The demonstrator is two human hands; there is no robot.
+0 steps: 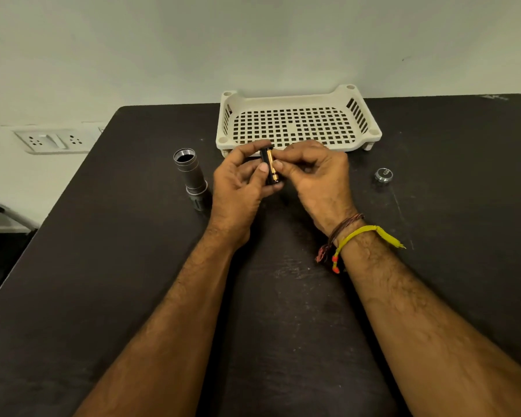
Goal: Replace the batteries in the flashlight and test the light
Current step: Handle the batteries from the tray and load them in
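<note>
Right now you are gripping the battery holder (269,170) in your left hand (238,188) while your right hand (316,176) is pinching a battery at it, mid-swap; next, the loaded holder needs sliding into the open flashlight body (190,173).

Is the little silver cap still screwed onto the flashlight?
No, the cap lies by itself on the table to the right, far from the open flashlight standing on the left.

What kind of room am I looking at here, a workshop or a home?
Hard to tell; likely a plain indoor room with a work table. A scuffed black table stands against a bare painted wall with a switch-and-socket plate, and a white perforated tray sits on it.
</note>
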